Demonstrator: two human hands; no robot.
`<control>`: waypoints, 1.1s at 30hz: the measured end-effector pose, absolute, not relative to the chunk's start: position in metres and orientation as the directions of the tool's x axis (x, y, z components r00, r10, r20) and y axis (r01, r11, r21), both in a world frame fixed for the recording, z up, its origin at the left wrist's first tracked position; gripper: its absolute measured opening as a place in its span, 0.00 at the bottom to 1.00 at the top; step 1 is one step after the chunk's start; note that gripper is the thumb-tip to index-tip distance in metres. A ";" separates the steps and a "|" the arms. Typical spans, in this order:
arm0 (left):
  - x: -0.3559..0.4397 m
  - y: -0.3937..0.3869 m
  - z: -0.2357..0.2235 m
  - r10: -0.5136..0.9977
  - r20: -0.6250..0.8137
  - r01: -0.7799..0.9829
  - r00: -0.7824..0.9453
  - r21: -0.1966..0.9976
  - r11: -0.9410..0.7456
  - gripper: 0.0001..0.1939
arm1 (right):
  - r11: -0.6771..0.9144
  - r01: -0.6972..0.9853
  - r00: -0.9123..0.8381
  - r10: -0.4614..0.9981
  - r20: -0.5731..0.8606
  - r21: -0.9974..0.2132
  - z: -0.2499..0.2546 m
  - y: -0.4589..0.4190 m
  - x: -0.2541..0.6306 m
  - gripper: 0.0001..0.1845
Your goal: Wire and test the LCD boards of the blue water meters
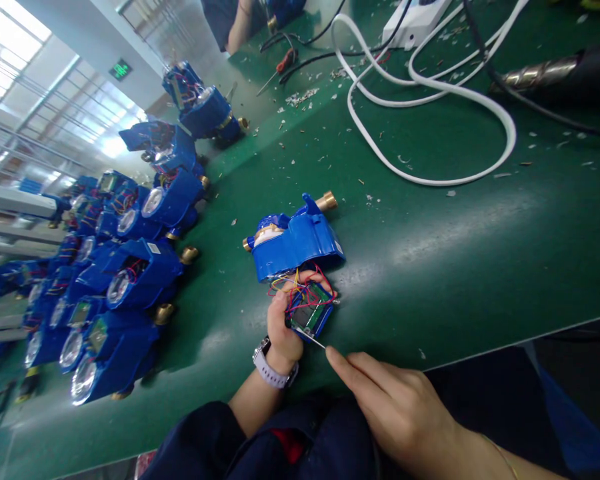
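Note:
My left hand [284, 331], with a watch on its wrist, is closed around a circuit board in a blue frame [316, 313]. Red and yellow wires [300, 288] run across the board towards a blue water meter [300, 240] lying just beyond it. The meter has brass pipe ends, one on each side. My right hand [400, 397] grips a thin metal-shafted tool [314, 340]; its handle is hidden in the fingers. The tool's tip reaches the near edge of the board, and whether it touches cannot be seen.
Many blue water meters [135, 273] crowd the left of the green table [410, 267]. A white cable [430, 180], a power strip [415, 23] and a hot-air tool with a metal nozzle [543, 72] lie at the back right. A red-handled screwdriver [285, 61] and another person's arm [240, 27] are farther back.

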State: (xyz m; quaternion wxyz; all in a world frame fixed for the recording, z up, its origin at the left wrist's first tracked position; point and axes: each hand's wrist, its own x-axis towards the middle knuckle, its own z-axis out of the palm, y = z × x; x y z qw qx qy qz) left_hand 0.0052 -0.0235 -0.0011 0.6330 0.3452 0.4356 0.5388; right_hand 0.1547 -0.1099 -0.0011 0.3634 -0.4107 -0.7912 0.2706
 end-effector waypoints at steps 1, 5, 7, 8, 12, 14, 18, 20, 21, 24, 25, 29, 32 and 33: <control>0.005 -0.024 -0.001 0.980 -0.199 -0.399 0.027 0.896 0.193 0.23 | 0.563 0.502 -0.426 0.821 0.379 -0.657 -0.003 -0.109 0.155 0.23; 0.005 -0.025 0.001 0.975 -0.218 -0.439 0.043 0.873 0.214 0.23 | 0.543 0.527 -0.399 0.838 0.373 -0.654 -0.010 -0.111 0.149 0.21; 0.005 -0.025 0.002 0.976 -0.214 -0.450 0.037 0.869 0.207 0.22 | 0.485 0.483 -0.348 0.870 0.349 -0.729 -0.011 -0.113 0.143 0.19; 0.006 -0.025 0.002 0.977 -0.211 -0.454 0.026 0.868 0.200 0.22 | 0.457 0.449 -0.329 0.884 0.333 -0.768 -0.011 -0.115 0.140 0.19; 0.008 -0.025 0.001 0.980 -0.198 -0.472 -0.002 0.864 0.174 0.23 | 0.315 0.314 -0.312 0.925 0.216 -0.896 -0.004 -0.119 0.134 0.18; 0.008 -0.025 0.001 0.979 -0.204 -0.480 -0.005 0.859 0.177 0.23 | 0.240 0.284 -0.314 0.938 0.146 -0.928 -0.001 -0.120 0.133 0.18; 0.006 -0.024 0.000 0.980 -0.198 -0.498 0.016 0.849 0.180 0.23 | 0.196 0.312 -0.334 0.939 0.086 -0.930 0.003 -0.116 0.138 0.19; 0.003 -0.024 0.000 0.979 -0.191 -0.504 0.070 0.840 0.200 0.22 | 0.252 0.366 -0.395 0.914 0.096 -0.896 0.008 -0.110 0.146 0.20; 0.002 -0.024 0.000 0.977 -0.187 -0.501 0.101 0.839 0.212 0.22 | 0.297 0.406 -0.437 0.894 0.102 -0.864 0.010 -0.106 0.151 0.21; -0.001 -0.025 0.002 0.963 -0.200 -0.465 0.183 0.845 0.264 0.23 | 0.470 0.536 -0.547 0.826 0.135 -0.701 0.020 -0.096 0.168 0.25; -0.002 -0.025 0.003 0.955 -0.214 -0.451 0.205 0.846 0.286 0.24 | 0.518 0.568 -0.567 0.809 0.153 -0.639 0.022 -0.095 0.171 0.26; -0.002 -0.026 0.005 0.952 -0.219 -0.422 0.215 0.858 0.293 0.23 | 0.526 0.592 -0.573 0.807 0.140 -0.611 0.023 -0.100 0.169 0.29; 0.000 -0.027 0.004 0.975 -0.181 -0.423 0.129 0.879 0.219 0.22 | 0.378 0.521 -0.524 0.850 0.063 -0.766 0.016 -0.108 0.156 0.29; 0.001 -0.027 0.003 0.981 -0.171 -0.419 0.094 0.887 0.195 0.22 | 0.331 0.483 -0.513 0.857 0.044 -0.811 0.014 -0.109 0.152 0.30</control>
